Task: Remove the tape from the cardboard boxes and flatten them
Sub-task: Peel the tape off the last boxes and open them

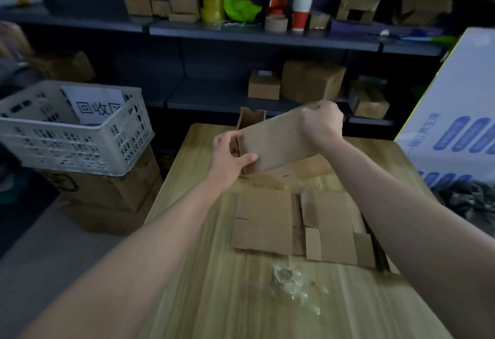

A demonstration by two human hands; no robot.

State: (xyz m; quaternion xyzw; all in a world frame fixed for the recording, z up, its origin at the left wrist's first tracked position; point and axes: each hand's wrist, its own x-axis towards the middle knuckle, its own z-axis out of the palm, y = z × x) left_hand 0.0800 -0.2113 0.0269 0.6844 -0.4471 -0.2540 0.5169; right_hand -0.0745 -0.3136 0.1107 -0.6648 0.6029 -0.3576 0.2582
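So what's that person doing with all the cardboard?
A person is holding a cardboard box tilted above a wooden table. The left hand grips its near end and the right hand grips its far, raised end. Flattened boxes already lie on the table, and a crumpled wad of clear tape lies in front of them. One more small box stands open at the table's far edge.

Wooden table (pixel 203 298) with flattened cardboard boxes (pixel 267 220) and, apparently, a crumpled clear tape wad (pixel 289 279) nearby.
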